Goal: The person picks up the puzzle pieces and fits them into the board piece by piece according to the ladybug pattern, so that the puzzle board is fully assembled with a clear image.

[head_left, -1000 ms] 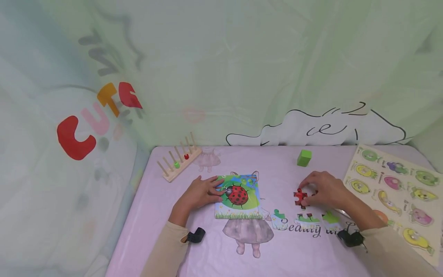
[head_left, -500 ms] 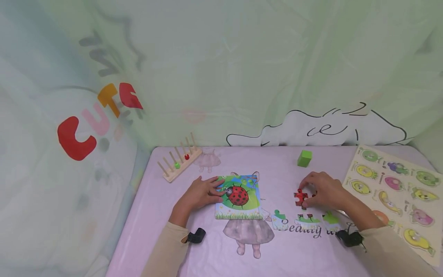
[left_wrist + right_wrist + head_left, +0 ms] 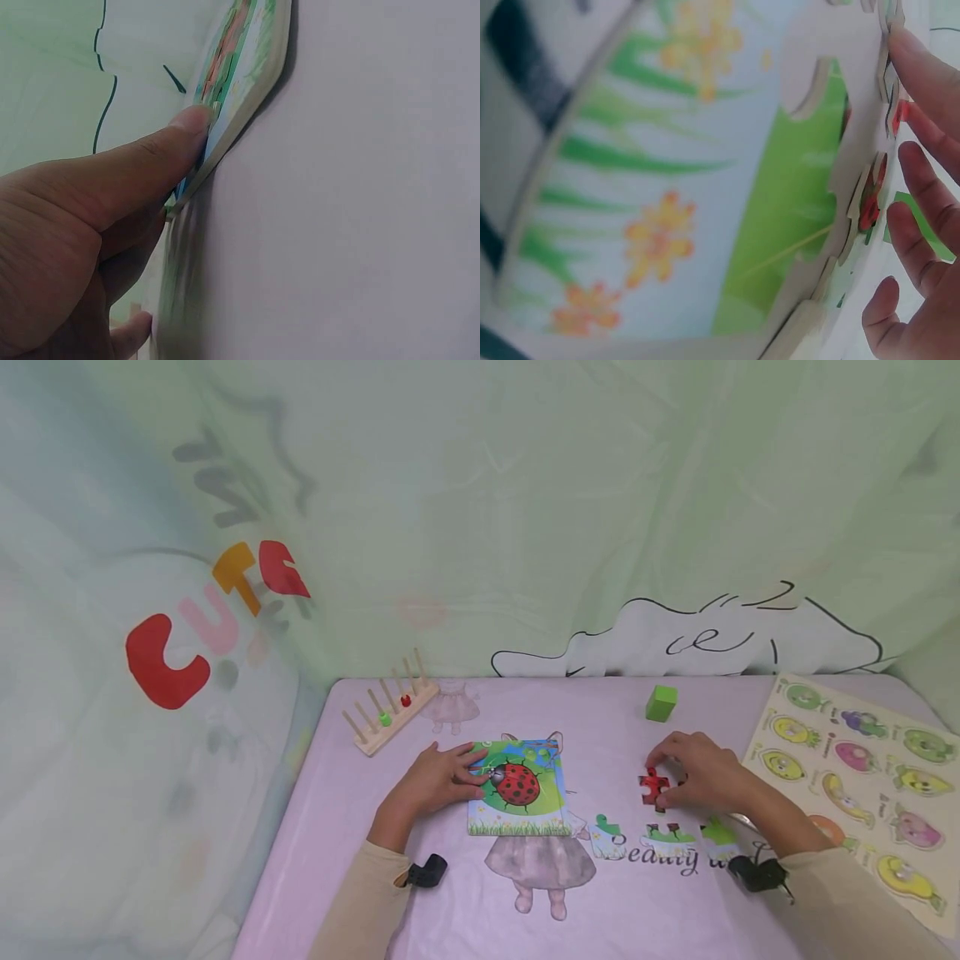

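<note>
A square ladybug puzzle board point(image 3: 517, 829) lies on the table in front of me. My left hand point(image 3: 438, 779) rests on its left side, fingers spread over the picture; in the left wrist view the thumb point(image 3: 150, 161) lies on the board's face. To the right, my right hand point(image 3: 708, 770) pinches a red jigsaw piece point(image 3: 654, 788) with black spots between thumb and fingertips, low over the table. Below it lie loose jigsaw pieces: one with grass point(image 3: 606, 842), one green and white point(image 3: 670, 837) and one mostly green point(image 3: 718, 835). In the right wrist view a flowered piece point(image 3: 660, 180) fills the foreground.
A wooden peg rack point(image 3: 397, 718) with a green and a red bead stands at the back left. A green block point(image 3: 661, 703) stands behind my right hand. A fruit picture board point(image 3: 813, 727) lies along the right side. Curtains close off the back and left.
</note>
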A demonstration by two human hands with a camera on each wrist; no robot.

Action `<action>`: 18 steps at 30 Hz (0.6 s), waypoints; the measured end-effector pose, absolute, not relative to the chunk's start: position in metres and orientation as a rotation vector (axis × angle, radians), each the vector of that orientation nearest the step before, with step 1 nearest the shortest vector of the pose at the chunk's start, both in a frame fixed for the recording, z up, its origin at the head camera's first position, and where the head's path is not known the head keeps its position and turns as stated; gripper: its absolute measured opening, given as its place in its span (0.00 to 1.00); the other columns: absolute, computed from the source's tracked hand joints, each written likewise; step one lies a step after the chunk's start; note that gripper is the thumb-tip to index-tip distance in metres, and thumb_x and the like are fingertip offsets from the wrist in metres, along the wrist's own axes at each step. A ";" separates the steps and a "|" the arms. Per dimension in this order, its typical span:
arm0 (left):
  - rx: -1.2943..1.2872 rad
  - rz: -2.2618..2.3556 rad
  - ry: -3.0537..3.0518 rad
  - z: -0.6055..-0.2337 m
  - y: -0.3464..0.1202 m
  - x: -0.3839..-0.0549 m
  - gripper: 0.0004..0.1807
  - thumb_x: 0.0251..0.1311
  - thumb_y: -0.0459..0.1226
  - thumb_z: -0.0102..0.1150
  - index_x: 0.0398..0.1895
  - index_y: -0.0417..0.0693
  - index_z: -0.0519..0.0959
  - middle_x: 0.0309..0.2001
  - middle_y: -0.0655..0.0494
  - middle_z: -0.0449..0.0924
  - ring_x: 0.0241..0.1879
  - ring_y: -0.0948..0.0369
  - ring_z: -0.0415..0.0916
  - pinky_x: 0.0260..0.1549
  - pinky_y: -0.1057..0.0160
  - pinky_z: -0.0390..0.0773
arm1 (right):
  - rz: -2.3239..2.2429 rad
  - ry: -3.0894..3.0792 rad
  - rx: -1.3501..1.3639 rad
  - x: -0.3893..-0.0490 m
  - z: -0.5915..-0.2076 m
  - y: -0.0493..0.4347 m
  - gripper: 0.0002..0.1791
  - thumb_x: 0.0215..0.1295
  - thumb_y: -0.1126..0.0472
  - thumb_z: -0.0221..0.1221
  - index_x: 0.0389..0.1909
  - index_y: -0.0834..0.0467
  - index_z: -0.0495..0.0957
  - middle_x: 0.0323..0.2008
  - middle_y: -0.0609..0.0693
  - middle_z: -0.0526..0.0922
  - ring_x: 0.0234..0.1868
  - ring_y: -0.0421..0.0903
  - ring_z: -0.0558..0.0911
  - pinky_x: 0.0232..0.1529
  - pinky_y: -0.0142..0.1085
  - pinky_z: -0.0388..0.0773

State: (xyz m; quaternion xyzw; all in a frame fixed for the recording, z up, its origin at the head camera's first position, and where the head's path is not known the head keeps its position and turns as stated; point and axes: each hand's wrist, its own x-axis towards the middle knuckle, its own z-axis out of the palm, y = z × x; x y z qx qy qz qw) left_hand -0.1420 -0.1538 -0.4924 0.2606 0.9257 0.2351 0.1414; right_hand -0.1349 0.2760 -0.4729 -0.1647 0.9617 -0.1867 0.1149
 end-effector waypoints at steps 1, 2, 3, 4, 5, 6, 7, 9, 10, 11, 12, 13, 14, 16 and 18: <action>0.751 0.687 2.670 -0.492 -0.154 -0.142 0.19 0.62 0.50 0.68 0.54 0.58 0.87 0.72 0.64 0.71 0.78 0.57 0.59 0.76 0.33 0.46 | -0.564 2.813 -0.483 -0.135 -0.472 0.276 0.26 0.44 0.51 0.81 0.46 0.48 0.83 0.51 0.52 0.82 0.51 0.55 0.74 0.45 0.50 0.75; 0.752 0.695 2.668 -0.492 -0.154 -0.142 0.18 0.62 0.50 0.68 0.54 0.58 0.87 0.72 0.63 0.71 0.78 0.57 0.59 0.76 0.33 0.46 | -0.583 2.806 -0.483 -0.135 -0.470 0.276 0.26 0.44 0.52 0.81 0.45 0.49 0.83 0.50 0.52 0.82 0.51 0.54 0.74 0.45 0.48 0.75; 0.752 0.699 2.666 -0.492 -0.154 -0.141 0.18 0.62 0.50 0.68 0.54 0.58 0.87 0.72 0.63 0.71 0.78 0.57 0.59 0.76 0.33 0.46 | -0.605 2.795 -0.478 -0.134 -0.469 0.276 0.26 0.44 0.52 0.81 0.45 0.49 0.82 0.49 0.51 0.82 0.50 0.53 0.73 0.45 0.46 0.74; 0.752 0.700 2.665 -0.491 -0.154 -0.141 0.18 0.62 0.50 0.68 0.54 0.58 0.87 0.72 0.63 0.71 0.78 0.57 0.59 0.76 0.33 0.46 | -0.631 2.780 -0.480 -0.134 -0.468 0.276 0.26 0.45 0.53 0.81 0.45 0.51 0.81 0.47 0.51 0.82 0.48 0.53 0.73 0.44 0.44 0.74; 0.751 0.698 2.666 -0.491 -0.154 -0.141 0.18 0.62 0.50 0.68 0.54 0.58 0.87 0.72 0.63 0.71 0.78 0.57 0.59 0.76 0.33 0.46 | -0.655 2.767 -0.472 -0.134 -0.467 0.276 0.27 0.45 0.54 0.81 0.45 0.51 0.80 0.46 0.50 0.82 0.47 0.52 0.74 0.44 0.43 0.75; 0.750 0.698 2.665 -0.491 -0.154 -0.141 0.18 0.62 0.50 0.68 0.54 0.58 0.87 0.72 0.63 0.71 0.78 0.57 0.59 0.76 0.33 0.46 | -0.677 2.754 -0.463 -0.134 -0.466 0.276 0.26 0.46 0.54 0.80 0.45 0.51 0.79 0.44 0.49 0.82 0.46 0.51 0.74 0.43 0.41 0.75; 0.749 0.698 2.665 -0.491 -0.154 -0.141 0.18 0.62 0.50 0.68 0.54 0.58 0.87 0.72 0.63 0.72 0.78 0.57 0.59 0.76 0.33 0.46 | -0.699 2.743 -0.452 -0.134 -0.465 0.276 0.26 0.47 0.55 0.80 0.46 0.52 0.79 0.42 0.48 0.82 0.45 0.50 0.75 0.43 0.40 0.76; 0.746 0.694 2.667 -0.491 -0.154 -0.141 0.19 0.61 0.50 0.69 0.54 0.58 0.87 0.72 0.63 0.72 0.78 0.57 0.59 0.76 0.33 0.46 | -0.735 2.727 -0.439 -0.134 -0.464 0.276 0.24 0.50 0.56 0.78 0.46 0.51 0.78 0.40 0.46 0.82 0.43 0.48 0.76 0.42 0.38 0.76; 0.744 0.696 2.667 -0.490 -0.154 -0.141 0.19 0.61 0.50 0.69 0.54 0.58 0.87 0.72 0.63 0.72 0.78 0.57 0.59 0.76 0.33 0.46 | -0.752 2.724 -0.438 -0.134 -0.463 0.275 0.22 0.52 0.57 0.77 0.46 0.51 0.78 0.40 0.46 0.83 0.43 0.47 0.77 0.41 0.37 0.77; 0.742 0.696 2.667 -0.490 -0.154 -0.141 0.19 0.61 0.50 0.69 0.54 0.58 0.87 0.72 0.63 0.72 0.78 0.57 0.59 0.76 0.33 0.46 | -0.767 2.724 -0.430 -0.134 -0.463 0.275 0.21 0.54 0.58 0.76 0.46 0.50 0.79 0.40 0.45 0.83 0.43 0.46 0.77 0.41 0.36 0.77; 0.739 0.698 2.666 -0.490 -0.154 -0.141 0.19 0.61 0.50 0.69 0.54 0.57 0.87 0.72 0.63 0.72 0.78 0.57 0.59 0.76 0.33 0.46 | -0.788 2.721 -0.434 -0.135 -0.462 0.274 0.19 0.55 0.59 0.75 0.45 0.49 0.79 0.39 0.45 0.83 0.43 0.46 0.78 0.40 0.35 0.77; 0.737 0.699 2.665 -0.490 -0.154 -0.141 0.19 0.61 0.50 0.69 0.54 0.57 0.87 0.72 0.63 0.72 0.78 0.57 0.59 0.76 0.33 0.46 | -0.813 2.717 -0.436 -0.135 -0.462 0.273 0.18 0.56 0.60 0.75 0.45 0.49 0.79 0.39 0.45 0.84 0.42 0.46 0.79 0.39 0.34 0.77; 0.734 0.701 2.663 -0.490 -0.154 -0.141 0.19 0.61 0.50 0.69 0.54 0.57 0.87 0.72 0.63 0.71 0.78 0.58 0.59 0.76 0.33 0.45 | -0.840 2.710 -0.446 -0.136 -0.462 0.272 0.17 0.57 0.60 0.74 0.45 0.49 0.80 0.39 0.45 0.84 0.42 0.46 0.79 0.38 0.34 0.78; 0.730 0.705 2.659 -0.489 -0.154 -0.141 0.19 0.61 0.49 0.69 0.54 0.57 0.87 0.72 0.63 0.71 0.78 0.57 0.59 0.76 0.33 0.45 | -0.889 2.698 -0.454 -0.137 -0.461 0.269 0.15 0.58 0.60 0.73 0.44 0.48 0.80 0.39 0.45 0.84 0.41 0.45 0.81 0.37 0.33 0.78; 0.729 0.708 2.656 -0.489 -0.154 -0.141 0.19 0.61 0.49 0.69 0.54 0.57 0.87 0.72 0.63 0.71 0.78 0.57 0.59 0.76 0.33 0.45 | -0.942 2.680 -0.461 -0.138 -0.462 0.265 0.14 0.59 0.59 0.73 0.44 0.49 0.81 0.38 0.45 0.84 0.40 0.45 0.82 0.37 0.32 0.79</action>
